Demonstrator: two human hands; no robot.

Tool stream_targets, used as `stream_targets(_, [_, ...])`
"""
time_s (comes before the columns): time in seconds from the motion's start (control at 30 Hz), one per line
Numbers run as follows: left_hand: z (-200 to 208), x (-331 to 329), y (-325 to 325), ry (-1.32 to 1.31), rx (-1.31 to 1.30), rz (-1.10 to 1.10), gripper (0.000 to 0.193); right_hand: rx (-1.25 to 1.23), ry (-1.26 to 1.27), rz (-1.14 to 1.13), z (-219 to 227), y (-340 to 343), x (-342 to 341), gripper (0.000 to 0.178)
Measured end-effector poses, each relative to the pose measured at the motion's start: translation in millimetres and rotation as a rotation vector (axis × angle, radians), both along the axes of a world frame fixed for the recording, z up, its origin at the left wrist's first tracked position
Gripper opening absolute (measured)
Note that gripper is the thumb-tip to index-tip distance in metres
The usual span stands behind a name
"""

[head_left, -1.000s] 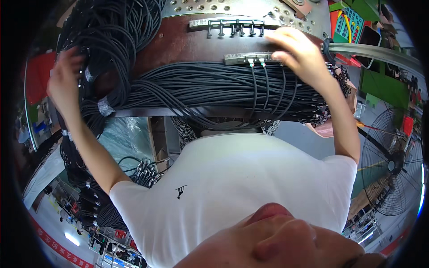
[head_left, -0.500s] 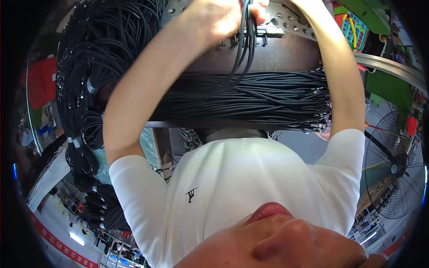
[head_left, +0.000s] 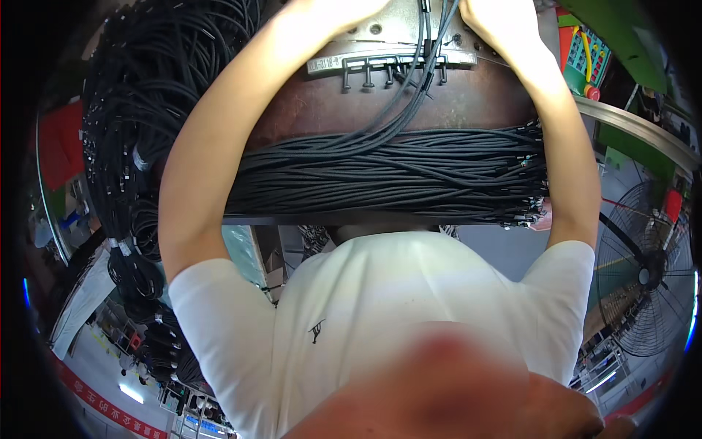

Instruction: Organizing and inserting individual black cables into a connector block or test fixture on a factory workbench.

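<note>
At the top edge my left hand (head_left: 349,9) shows only in part, its fingers cut off by the picture's edge. My right hand (head_left: 497,18) is beside a few black cables (head_left: 420,82) that hang down past a metal bar with black pegs (head_left: 391,60). Whether either hand grips the cables is out of sight. These cables run down onto a wide bundle of black cables (head_left: 395,172) lying crosswise on the brown work surface (head_left: 292,110). Small connector ends (head_left: 530,164) gather at the bundle's right side.
A large mass of black cables (head_left: 157,80) hangs at the left, with tied bundles (head_left: 131,267) below it. At the right are a green control panel with a red button (head_left: 592,93), a curved metal rail (head_left: 636,128) and a black wire fan (head_left: 643,276).
My hands have moved apart. The left went left and up from the cables, which now hang more to the right. The bar with pegs has come into fuller view.
</note>
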State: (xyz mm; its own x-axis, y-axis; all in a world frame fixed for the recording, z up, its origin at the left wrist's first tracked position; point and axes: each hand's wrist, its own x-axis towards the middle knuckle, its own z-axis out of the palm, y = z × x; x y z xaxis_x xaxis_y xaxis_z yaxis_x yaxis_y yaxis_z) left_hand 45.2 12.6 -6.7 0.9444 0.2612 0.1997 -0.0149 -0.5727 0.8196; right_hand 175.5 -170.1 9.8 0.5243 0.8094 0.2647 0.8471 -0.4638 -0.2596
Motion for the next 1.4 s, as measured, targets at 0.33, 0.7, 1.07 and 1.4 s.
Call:
stream_targets(0.33, [-6,8,1,-0.004,0.181,0.039,0.028,-0.019,0.689,-0.407,23,1,-10,0.027])
stream_targets(0.7, [-8,2,10,0.003,0.204,0.063,0.027,0.007,0.834,-0.27,-5,-9,12,0.009])
stream_targets(1.07, [-6,2,16,0.009,0.233,0.079,0.027,0.164,0.725,-0.177,-18,-10,19,0.014])
stream_targets(1.4, [-4,-4,17,0.019,0.256,0.099,0.026,-0.059,0.625,-0.476,30,9,-18,0.016])
